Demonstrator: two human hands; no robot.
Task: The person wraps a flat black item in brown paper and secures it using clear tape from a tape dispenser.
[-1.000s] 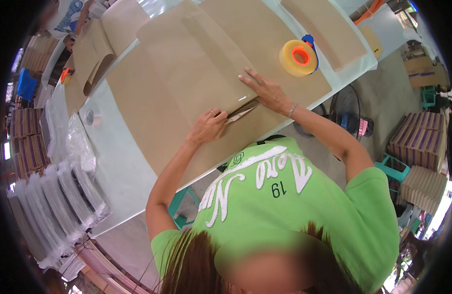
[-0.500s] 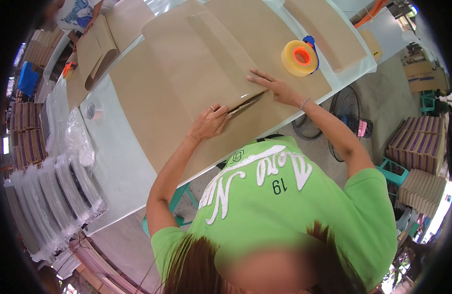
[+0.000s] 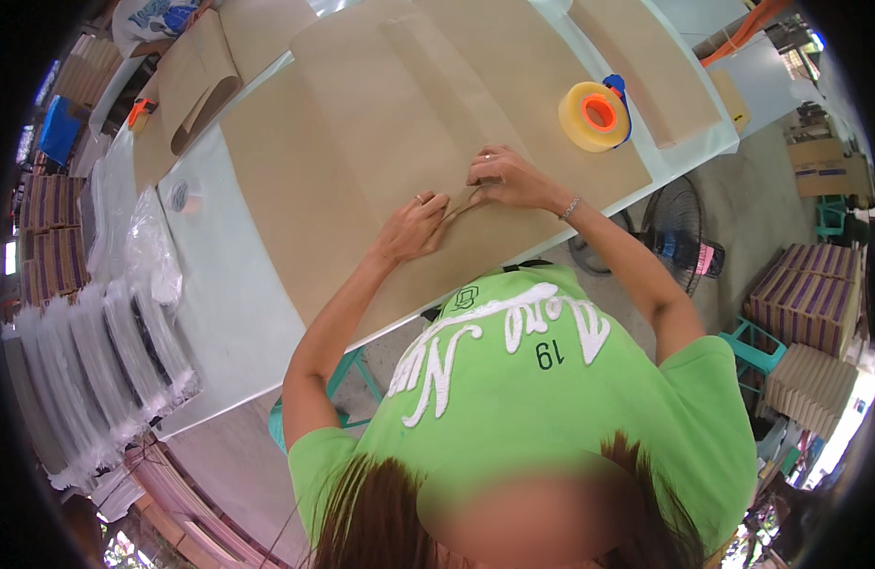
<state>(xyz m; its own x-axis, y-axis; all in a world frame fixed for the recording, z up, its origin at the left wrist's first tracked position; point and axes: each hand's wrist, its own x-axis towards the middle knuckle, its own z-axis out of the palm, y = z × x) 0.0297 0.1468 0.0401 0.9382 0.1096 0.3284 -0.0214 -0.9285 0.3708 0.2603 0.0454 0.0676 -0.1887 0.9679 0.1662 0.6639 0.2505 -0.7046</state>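
Observation:
A large sheet of brown paper (image 3: 314, 123) lies folded on the table, its upper layer ending in an edge near me. My left hand (image 3: 414, 228) is closed, thumb and fingers pinching that near edge. Just to its right, my right hand (image 3: 513, 178) has its fingers curled and closed on the same edge. A short raised fold of paper shows between the two hands; what lies under the fingertips is hidden. Beyond my right hand, a wide roll of clear tape (image 3: 575, 119) with an orange core sits on a blue holder upon the paper.
The pale table (image 3: 214, 332) carries a smaller tape roll (image 3: 179, 196) and clear plastic bags (image 3: 155, 251) at left. Plastic-wrapped bundles (image 3: 124, 346) stand beyond its left edge. A co-worker's shirt (image 3: 157, 17) shows far left, near an orange tape dispenser (image 3: 140, 114). A fan (image 3: 672, 232) stands right.
My right hand has moved left and closer to my left hand, its spread fingers now curled on the paper edge. The dark gap between the paper layers no longer shows.

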